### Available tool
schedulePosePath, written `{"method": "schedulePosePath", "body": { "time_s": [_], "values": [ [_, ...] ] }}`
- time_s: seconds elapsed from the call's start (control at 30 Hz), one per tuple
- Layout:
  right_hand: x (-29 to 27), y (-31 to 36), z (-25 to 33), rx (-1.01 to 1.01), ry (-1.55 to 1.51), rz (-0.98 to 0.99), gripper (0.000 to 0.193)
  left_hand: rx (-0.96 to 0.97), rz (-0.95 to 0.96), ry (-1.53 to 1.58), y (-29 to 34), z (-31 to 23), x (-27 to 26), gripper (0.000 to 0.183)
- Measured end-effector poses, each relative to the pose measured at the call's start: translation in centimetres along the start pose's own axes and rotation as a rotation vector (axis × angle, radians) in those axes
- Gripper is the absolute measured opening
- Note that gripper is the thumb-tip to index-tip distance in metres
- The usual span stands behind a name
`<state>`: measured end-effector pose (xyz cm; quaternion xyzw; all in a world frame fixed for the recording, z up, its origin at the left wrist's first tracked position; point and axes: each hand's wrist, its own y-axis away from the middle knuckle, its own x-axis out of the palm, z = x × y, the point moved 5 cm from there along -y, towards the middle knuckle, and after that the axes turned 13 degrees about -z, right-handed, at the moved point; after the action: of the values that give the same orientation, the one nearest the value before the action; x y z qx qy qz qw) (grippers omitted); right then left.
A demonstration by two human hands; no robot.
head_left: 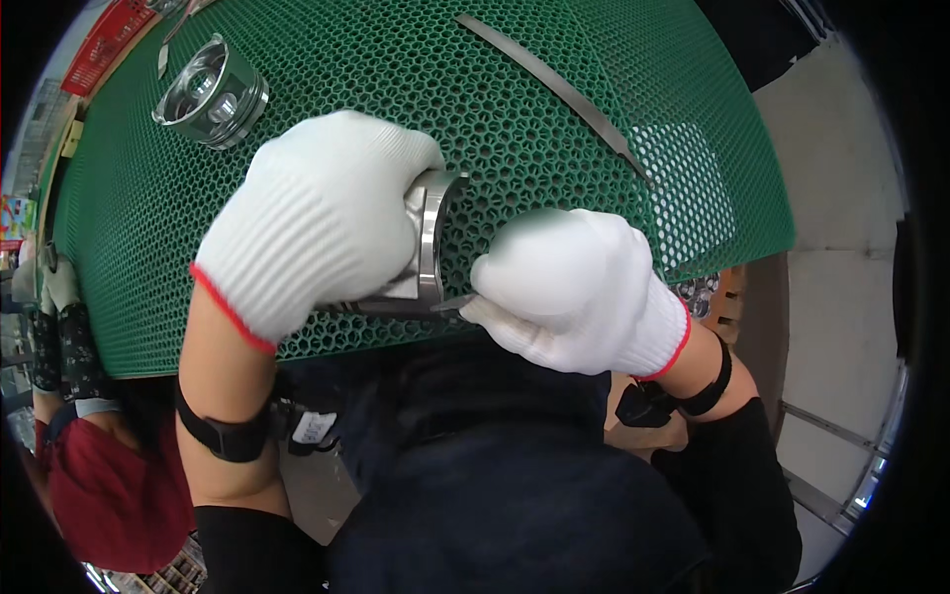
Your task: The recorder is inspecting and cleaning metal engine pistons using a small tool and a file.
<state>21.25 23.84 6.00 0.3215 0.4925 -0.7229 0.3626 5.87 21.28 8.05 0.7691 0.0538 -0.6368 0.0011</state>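
My left hand [322, 203], in a white knit glove with a red cuff, is wrapped round a metal piston [428, 238]. The piston lies on its side low over the green mat, its open skirt end facing right; the glove covers much of it. From my closed right hand [569, 287], gloved the same way, a narrow pointed metal blade [452, 303] sticks out. Its tip meets the piston's lower rim, or comes very close. The rest of that tool is hidden in the fist. A second piston [218, 94] stands tilted on the mat at the upper left.
Green honeycomb matting [346, 59] covers the table. A long flat file [554, 84] lies at the far right, near a pale perforated patch [683, 188]. A red basket [104, 45] sits far left. Beyond the left edge, a person in dark red [109, 475] works with gloved hands.
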Motion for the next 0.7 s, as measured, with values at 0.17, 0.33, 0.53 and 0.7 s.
{"method": "schedulePosePath", "body": {
  "time_s": [0.17,0.33,0.53,0.7],
  "values": [
    [-0.8,-0.4,0.5,-0.063,0.079,0.110,0.028,-0.021,0.090,-0.055,-0.7,0.3,0.1,0.023],
    [-0.5,-0.6,1.5,-0.106,0.123,0.228,0.026,-0.014,-0.028,0.009,0.8,0.4,-0.4,0.024],
    [-0.6,1.8,1.3,-0.067,0.102,0.391,0.028,0.054,-0.246,0.298,3.1,2.0,-0.7,0.039],
    [-1.2,1.9,-0.5,0.096,0.063,0.014,0.019,-0.155,-0.752,0.398,12.9,10.5,1.5,0.070]
  ]
}}
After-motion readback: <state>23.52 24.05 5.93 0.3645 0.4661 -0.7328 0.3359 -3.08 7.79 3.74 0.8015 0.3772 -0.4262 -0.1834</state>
